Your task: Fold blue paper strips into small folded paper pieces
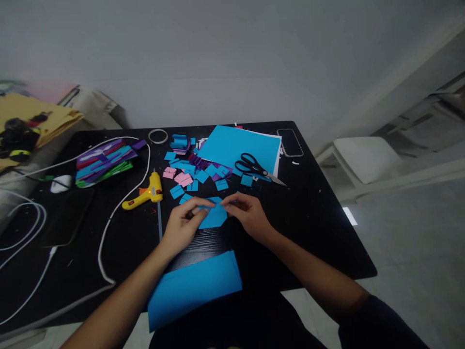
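Both of my hands hold a small blue piece of paper (215, 218) just over the black table, one at each side of it. My left hand (186, 220) pinches its left edge between thumb and fingers. On the right edge, my right hand (247, 213) grips with thumb and forefinger. Beyond my hands lies a scatter of small folded blue paper squares (201, 176), with a few pink paper squares (183, 179) among them. Closer to my body rests a larger folded blue sheet (198, 286) at the table's front edge.
A yellow glue gun (147, 192) with its cable lies left of my hands. Black-handled scissors (256, 168) rest on a blue sheet (240, 143). A phone (289, 142) is at the back right. Bundled coloured paper strips (107, 162) and a white cable (105, 237) occupy the left.
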A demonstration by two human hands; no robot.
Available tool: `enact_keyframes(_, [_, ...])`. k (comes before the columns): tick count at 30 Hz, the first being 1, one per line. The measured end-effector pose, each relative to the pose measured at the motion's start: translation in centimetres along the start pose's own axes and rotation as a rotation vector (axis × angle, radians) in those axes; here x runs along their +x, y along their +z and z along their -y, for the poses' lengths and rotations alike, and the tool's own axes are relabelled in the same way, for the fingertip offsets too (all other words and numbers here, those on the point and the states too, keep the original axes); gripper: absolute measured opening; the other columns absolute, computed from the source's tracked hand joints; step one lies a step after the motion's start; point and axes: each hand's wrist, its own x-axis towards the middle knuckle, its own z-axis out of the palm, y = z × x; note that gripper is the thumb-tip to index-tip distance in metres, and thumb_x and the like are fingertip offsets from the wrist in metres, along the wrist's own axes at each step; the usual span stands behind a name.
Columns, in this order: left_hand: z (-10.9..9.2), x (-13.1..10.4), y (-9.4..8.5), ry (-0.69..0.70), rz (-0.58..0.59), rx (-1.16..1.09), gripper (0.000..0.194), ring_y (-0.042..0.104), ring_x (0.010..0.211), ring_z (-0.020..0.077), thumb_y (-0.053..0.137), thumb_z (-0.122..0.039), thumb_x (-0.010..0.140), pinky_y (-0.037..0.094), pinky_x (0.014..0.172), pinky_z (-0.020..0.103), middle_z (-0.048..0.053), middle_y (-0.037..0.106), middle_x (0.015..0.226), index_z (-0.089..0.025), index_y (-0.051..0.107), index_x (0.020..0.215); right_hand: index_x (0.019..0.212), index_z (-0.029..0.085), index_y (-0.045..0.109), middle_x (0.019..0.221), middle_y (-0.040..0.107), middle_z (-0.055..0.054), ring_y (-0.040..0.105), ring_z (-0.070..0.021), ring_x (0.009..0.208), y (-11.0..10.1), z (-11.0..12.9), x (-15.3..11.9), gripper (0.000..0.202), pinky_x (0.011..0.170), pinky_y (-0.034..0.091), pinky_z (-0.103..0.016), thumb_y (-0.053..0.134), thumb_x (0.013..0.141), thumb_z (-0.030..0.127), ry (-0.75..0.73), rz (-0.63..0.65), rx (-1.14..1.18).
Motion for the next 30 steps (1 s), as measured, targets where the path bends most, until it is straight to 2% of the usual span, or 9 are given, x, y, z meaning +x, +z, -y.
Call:
enact_keyframes(4, [-0.28,0.09,-0.16,-0.009,0.024,0.01,0.015,0.041,0.052,0.0125,0.064,-0.03,0.089,0.033,0.051,0.026,-0.001,0.059,0.064,-0.022,0.077,0.086,0.085,0.022,0.079,0.077,0.071,0.0,0.065,-0.015,0.07,-0.08,0.11,-0.11,0.01,0.069,0.053,-0.029,0.072,0.082,0.03,-0.011,0.0,0.0])
enact_keyframes(8, [-0.57,-0.08,-0.23,0.013,0.072,0.038,0.015,0.046,0.056,0.0135,0.065,-0.029,0.088,0.036,0.054,0.026,-0.001,0.06,0.067,-0.021,0.077,0.093,0.084,0.022,0.076,0.082,0.074,-0.001,0.069,-0.0175,0.078,0.23,-0.2,-0.21,0.013,0.072,0.055,-0.03,0.081,0.078,0.032,-0.029,-0.042,-0.008])
enact_keyframes(11, [-0.4,-0.25,-0.05,0.042,0.043,0.07,0.015,0.05,0.06,0.0142,0.067,-0.033,0.09,0.037,0.056,0.027,0.0,0.064,0.071,-0.021,0.075,0.096,0.085,0.022,0.075,0.082,0.074,-0.001,0.07,-0.018,0.08,0.33,-0.43,-0.2,0.013,0.074,0.056,-0.03,0.081,0.078,0.032,-0.042,-0.043,-0.001])
enact_keyframes(15, [0.03,-0.3,0.19,0.037,-0.02,0.088,0.017,0.046,0.057,0.0124,0.067,-0.036,0.093,0.035,0.055,0.027,0.001,0.068,0.078,-0.022,0.075,0.095,0.084,0.022,0.077,0.089,0.076,-0.002,0.071,-0.018,0.086,0.16,-0.38,-0.22,0.006,0.081,0.056,-0.031,0.073,0.084,0.027,-0.085,0.013,-0.042])
enact_keyframes(18, [0.1,-0.16,0.13,0.018,-0.04,0.05,0.017,0.044,0.056,0.0115,0.068,-0.036,0.093,0.034,0.054,0.026,0.001,0.069,0.079,-0.021,0.076,0.093,0.094,0.023,0.078,0.087,0.073,-0.002,0.068,-0.0158,0.08,0.04,-0.18,-0.39,0.012,0.076,0.057,-0.03,0.071,0.085,0.025,-0.058,0.103,-0.066])
enact_keyframes(20, [0.01,0.0,0.03,0.0,-0.064,0.023,0.017,0.045,0.057,0.012,0.069,-0.036,0.092,0.035,0.054,0.026,0.0,0.068,0.075,-0.021,0.076,0.091,0.1,0.023,0.078,0.092,0.071,-0.002,0.068,-0.0148,0.08,-0.02,-0.1,-0.53,0.018,0.075,0.058,-0.029,0.073,0.083,0.023,-0.056,0.167,-0.072])
enact_keyframes(24, [-0.17,0.28,-0.12,-0.037,-0.1,-0.022,0.016,0.041,0.054,0.0119,0.072,-0.036,0.088,0.033,0.051,0.025,-0.001,0.061,0.065,-0.021,0.077,0.087,0.105,0.023,0.079,0.112,0.067,-0.005,0.071,-0.0166,0.093,-0.18,-0.21,-0.6,0.027,0.086,0.062,-0.032,0.082,0.079,0.025,-0.113,0.229,-0.073])
enact_keyframes(30, [-0.13,0.26,-0.18,-0.051,-0.071,-0.038,0.014,0.04,0.053,0.0118,0.072,-0.034,0.086,0.031,0.052,0.025,-0.002,0.055,0.061,-0.022,0.079,0.087,0.097,0.024,0.083,0.108,0.07,-0.005,0.072,-0.0173,0.092,-0.45,-0.42,-0.3,0.024,0.086,0.064,-0.031,0.088,0.077,0.035,-0.104,0.166,-0.107])
